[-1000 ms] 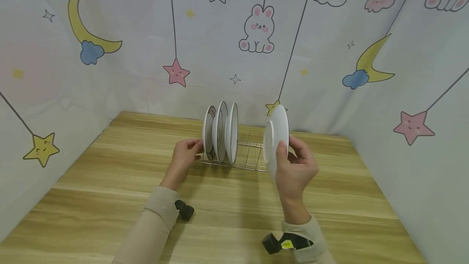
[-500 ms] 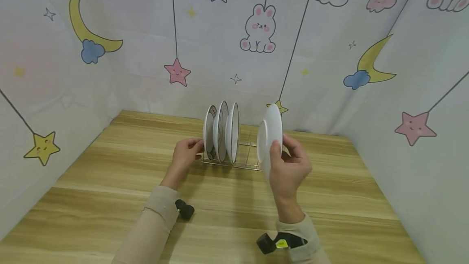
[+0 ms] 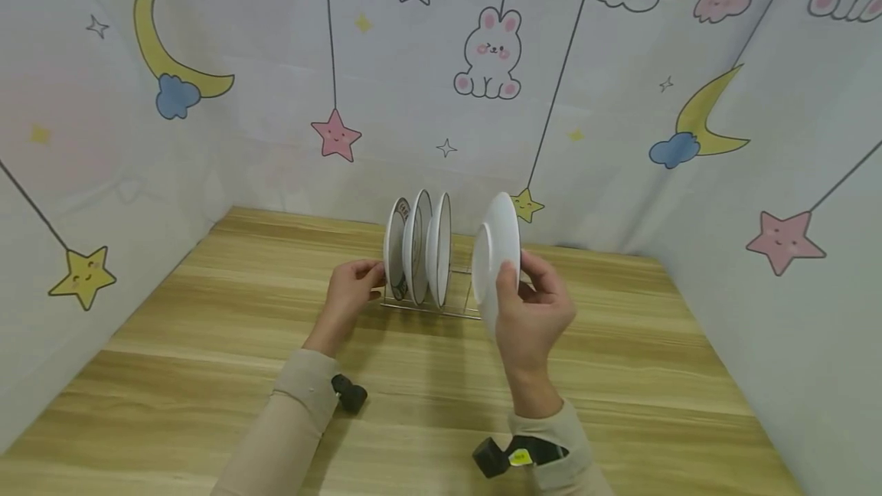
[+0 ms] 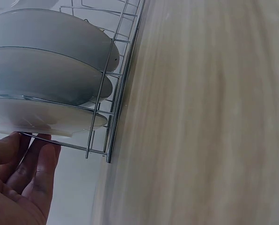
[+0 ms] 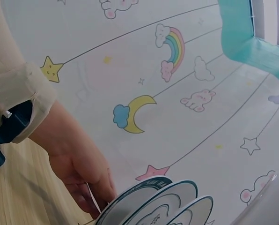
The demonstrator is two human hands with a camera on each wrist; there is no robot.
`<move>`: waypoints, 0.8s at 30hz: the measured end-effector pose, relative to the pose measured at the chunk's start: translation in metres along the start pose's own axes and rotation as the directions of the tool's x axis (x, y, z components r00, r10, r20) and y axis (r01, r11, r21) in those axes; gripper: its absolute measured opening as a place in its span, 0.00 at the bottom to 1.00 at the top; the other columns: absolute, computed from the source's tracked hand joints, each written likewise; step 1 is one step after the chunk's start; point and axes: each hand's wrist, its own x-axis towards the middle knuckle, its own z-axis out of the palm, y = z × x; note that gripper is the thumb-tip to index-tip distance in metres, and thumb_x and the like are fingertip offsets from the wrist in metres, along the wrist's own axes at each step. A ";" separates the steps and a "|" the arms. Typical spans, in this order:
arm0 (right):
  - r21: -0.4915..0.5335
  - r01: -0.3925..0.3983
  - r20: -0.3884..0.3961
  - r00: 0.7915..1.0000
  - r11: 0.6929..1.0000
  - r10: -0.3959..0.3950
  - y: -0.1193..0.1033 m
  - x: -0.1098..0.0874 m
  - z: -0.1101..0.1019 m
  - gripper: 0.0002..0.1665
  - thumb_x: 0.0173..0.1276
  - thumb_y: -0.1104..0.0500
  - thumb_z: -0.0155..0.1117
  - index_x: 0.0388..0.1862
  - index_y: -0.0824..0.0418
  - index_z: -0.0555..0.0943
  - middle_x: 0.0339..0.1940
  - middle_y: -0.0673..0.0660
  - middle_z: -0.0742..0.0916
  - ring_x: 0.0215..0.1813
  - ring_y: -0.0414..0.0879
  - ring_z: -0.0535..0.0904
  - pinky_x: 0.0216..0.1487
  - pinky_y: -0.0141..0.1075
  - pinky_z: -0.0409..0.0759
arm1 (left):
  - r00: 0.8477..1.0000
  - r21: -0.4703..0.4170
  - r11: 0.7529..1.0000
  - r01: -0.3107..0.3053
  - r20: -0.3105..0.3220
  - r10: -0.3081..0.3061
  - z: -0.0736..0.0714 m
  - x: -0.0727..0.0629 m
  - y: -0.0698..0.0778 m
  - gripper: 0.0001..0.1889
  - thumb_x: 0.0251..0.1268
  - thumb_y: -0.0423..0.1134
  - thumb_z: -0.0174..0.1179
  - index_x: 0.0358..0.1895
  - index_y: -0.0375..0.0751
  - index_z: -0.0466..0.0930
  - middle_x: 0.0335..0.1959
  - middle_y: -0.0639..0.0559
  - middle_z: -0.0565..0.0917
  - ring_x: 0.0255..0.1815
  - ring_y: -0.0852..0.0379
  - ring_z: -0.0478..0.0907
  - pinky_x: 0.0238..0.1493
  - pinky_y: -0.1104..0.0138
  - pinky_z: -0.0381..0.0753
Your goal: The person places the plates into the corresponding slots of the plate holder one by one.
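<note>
My right hand point(image 3: 536, 320) grips a white plate point(image 3: 504, 232) by its near edge, thumb on the underside and fingers behind. The plate is upright, raised above the right part of the wire dish rack point(image 4: 127, 70). Three more plates stand on edge in the rack's left part: a left plate point(image 3: 393, 255), a middle plate point(image 3: 413, 247) and a right plate point(image 3: 436, 251). At the rack's left end, my left hand point(image 3: 347, 291) pinches the end wire beside the outermost plate. In the left wrist view its fingers point(image 4: 45, 164) lie against that wire, close under the plate.
The wood-grain table point(image 3: 413, 404) carries the rack near its back edge. A white cloth backdrop point(image 3: 276, 159) with printed stars, moons and rabbits surrounds the table at the back and sides. Each sleeve cuff bears a black wrist camera, such as the right camera point(image 3: 491, 456).
My right hand has moved left with the plate, closer to the three standing plates. The left hand stays at the rack's end. The head view has shifted very slightly.
</note>
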 end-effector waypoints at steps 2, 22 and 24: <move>0.003 -0.003 0.005 1.000 1.000 0.003 0.000 -0.001 0.002 0.08 0.59 0.71 0.68 0.37 0.76 0.83 0.35 0.64 0.87 0.33 0.50 0.87 0.35 0.41 0.87 | 1.000 -0.004 1.000 0.005 -0.005 -0.005 0.000 0.000 0.001 0.15 0.76 0.37 0.54 0.53 0.28 0.81 0.49 0.36 0.84 0.48 0.47 0.83 0.44 0.61 0.86; -0.025 -0.031 0.044 0.999 0.999 0.032 0.012 -0.009 0.008 0.08 0.60 0.71 0.67 0.38 0.76 0.83 0.36 0.66 0.87 0.34 0.48 0.87 0.36 0.39 0.87 | 1.000 -0.007 1.000 0.008 -0.011 -0.008 0.001 0.000 0.000 0.15 0.77 0.37 0.53 0.53 0.27 0.81 0.48 0.37 0.85 0.48 0.46 0.83 0.45 0.61 0.86; -0.027 -0.037 0.048 0.998 0.999 0.038 0.014 -0.010 0.008 0.08 0.60 0.72 0.67 0.38 0.76 0.83 0.36 0.66 0.87 0.34 0.47 0.87 0.35 0.38 0.87 | 1.000 -0.007 1.000 0.008 -0.012 -0.008 0.001 0.001 0.000 0.15 0.77 0.37 0.53 0.53 0.27 0.81 0.47 0.37 0.85 0.48 0.47 0.83 0.44 0.61 0.86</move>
